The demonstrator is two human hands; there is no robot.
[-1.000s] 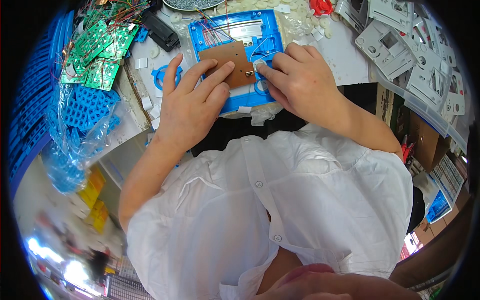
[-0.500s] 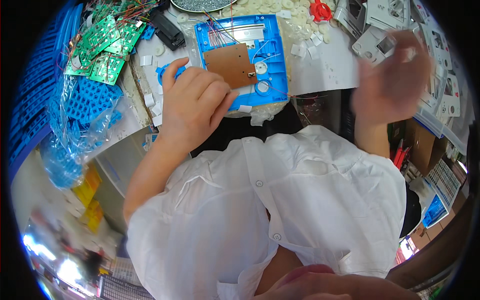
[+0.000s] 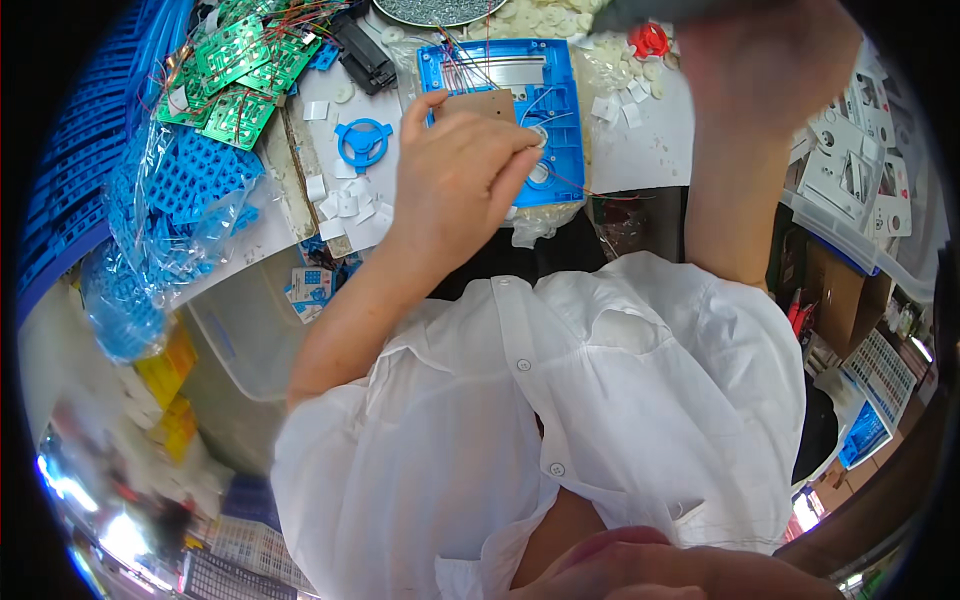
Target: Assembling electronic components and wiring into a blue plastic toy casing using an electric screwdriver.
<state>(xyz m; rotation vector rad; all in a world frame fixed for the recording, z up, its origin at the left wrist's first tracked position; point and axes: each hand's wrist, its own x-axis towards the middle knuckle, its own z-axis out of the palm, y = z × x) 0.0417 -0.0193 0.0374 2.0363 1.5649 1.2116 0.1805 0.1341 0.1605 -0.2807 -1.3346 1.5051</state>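
A blue plastic housing (image 3: 567,110) lies on the table before me, with wires and a brown board (image 3: 482,103) inside it. My left hand (image 3: 455,180) reaches over the board and hides much of it. Its thumb and forefinger come together beside a white round part in the housing; whatever they pinch is too small to make out. Raised at the upper right, my right hand (image 3: 765,65) is smeared by motion. It grips a dark, long object (image 3: 640,14), whose kind does not show. A blue ring with spokes (image 3: 362,146) lies left of my left hand.
Green circuit boards (image 3: 240,118) with wires and a bag of blue plastic parts (image 3: 205,185) crowd the left. At the back are a dish of small metal pieces (image 3: 440,10), a black box-shaped part (image 3: 362,55) and a red ring (image 3: 650,40). White panels (image 3: 840,150) fill a right-hand bin.
My left hand has moved right, farther over the brown board. The right hand has risen and now has a dark long object in it. The whole view has shifted slightly.
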